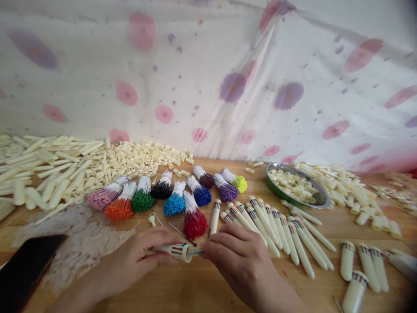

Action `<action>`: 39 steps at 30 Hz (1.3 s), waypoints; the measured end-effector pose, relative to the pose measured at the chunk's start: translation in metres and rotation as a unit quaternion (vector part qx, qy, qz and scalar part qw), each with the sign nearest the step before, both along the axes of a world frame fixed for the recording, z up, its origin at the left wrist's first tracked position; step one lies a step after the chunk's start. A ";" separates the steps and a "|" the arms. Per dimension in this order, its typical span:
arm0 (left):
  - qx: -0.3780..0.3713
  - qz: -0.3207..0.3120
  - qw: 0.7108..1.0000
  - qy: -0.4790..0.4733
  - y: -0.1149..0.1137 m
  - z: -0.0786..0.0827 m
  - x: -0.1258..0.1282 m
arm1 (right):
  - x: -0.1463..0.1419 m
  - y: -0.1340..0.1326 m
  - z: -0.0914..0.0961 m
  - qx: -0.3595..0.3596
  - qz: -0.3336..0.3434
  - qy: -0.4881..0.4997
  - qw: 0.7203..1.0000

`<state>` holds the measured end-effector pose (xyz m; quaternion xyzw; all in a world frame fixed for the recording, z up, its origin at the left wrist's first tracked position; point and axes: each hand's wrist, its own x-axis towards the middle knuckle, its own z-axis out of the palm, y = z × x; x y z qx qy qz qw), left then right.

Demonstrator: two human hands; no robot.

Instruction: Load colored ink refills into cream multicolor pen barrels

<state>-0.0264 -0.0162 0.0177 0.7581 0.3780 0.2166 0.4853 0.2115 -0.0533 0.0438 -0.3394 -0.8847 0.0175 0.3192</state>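
Note:
My left hand (140, 254) is closed around a cream multicolour pen barrel (177, 251) that lies sideways, its wide open end facing right. Coloured slider tabs show along the barrel near that end. My right hand (241, 254) pinches thin blue pen refills (195, 251), which reach into the opening; how many is hard to tell. Just behind my right fingers stands a cream pen (215, 216) with coloured tabs. Beyond the hands lie bundles of white-stemmed refills with coloured ends, among them crimson (195, 224), light blue (174, 204) and orange (119, 208).
Rows of cream pens (270, 221) lie to the right, near a metal bowl (321, 201) of small slotted parts. Cream parts (65, 174) are heaped at back left. Clear plastic pieces (78, 243) and a dark phone (28, 269) lie at left. A flowered sheet (195, 78) hangs behind.

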 end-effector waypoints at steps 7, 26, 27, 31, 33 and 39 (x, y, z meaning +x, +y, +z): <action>0.028 0.037 0.999 0.025 -0.004 0.003 0.003 | 0.000 -0.003 -0.002 0.033 -0.012 -0.020 0.999; -0.020 -0.028 0.997 -0.072 0.002 0.000 0.003 | 0.000 -0.009 0.014 0.015 0.028 0.002 1.000; -0.019 -0.025 0.997 -0.074 0.002 0.000 0.003 | 0.000 -0.009 0.014 0.017 0.027 0.004 0.999; -0.022 -0.024 0.997 -0.076 0.002 0.000 0.001 | 0.000 -0.011 0.014 0.024 0.023 0.010 0.999; -0.023 -0.023 0.997 -0.077 0.001 0.000 0.001 | 0.000 -0.011 0.013 0.026 0.023 0.011 0.999; -0.028 -0.034 0.996 -0.080 0.000 0.001 0.002 | -0.001 -0.009 0.014 0.030 0.024 0.006 0.999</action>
